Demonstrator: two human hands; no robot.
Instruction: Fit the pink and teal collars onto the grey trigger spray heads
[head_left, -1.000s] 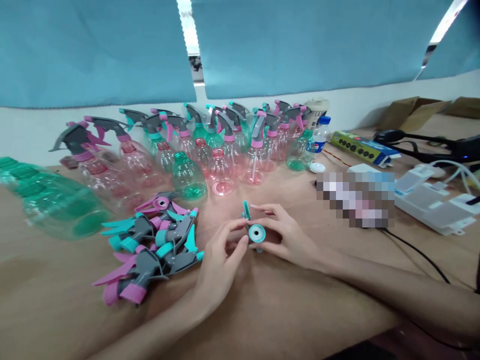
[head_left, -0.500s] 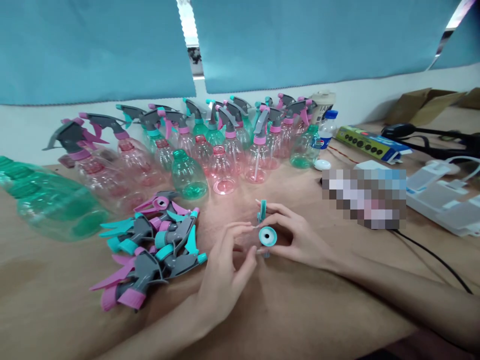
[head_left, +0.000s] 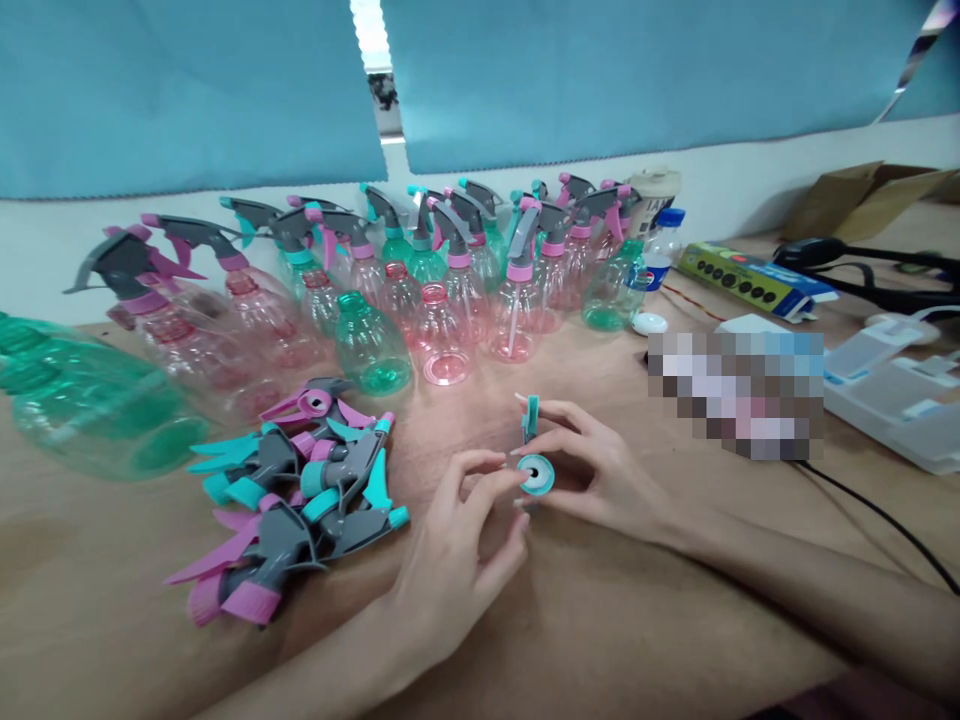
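My right hand (head_left: 611, 475) grips a spray trigger head with a teal collar (head_left: 546, 486), its round opening facing me and its teal lever pointing up. At that opening rests the index fingertip of my left hand (head_left: 454, 545); the thumb and other fingers stand apart around nothing. Left of my hands lies a pile of loose spray heads (head_left: 281, 540), grey with pink or teal parts. Beyond the pile stand open-necked bottles, among them a green bottle (head_left: 373, 350) and a pink bottle (head_left: 445, 340).
Several bottles with spray heads fitted, such as a pink-collared one (head_left: 514, 310), crowd the back. Green bottles (head_left: 97, 425) are at the far left. A blue-capped drink bottle (head_left: 664, 250), a yellow-blue box (head_left: 754, 282), a clear plastic case (head_left: 892, 410) and a black cable (head_left: 877, 510) occupy the right.
My left index finger has moved onto the collar's opening, and my left thumb has drawn away from the collar. My right hand keeps its hold. The view has shifted slightly.
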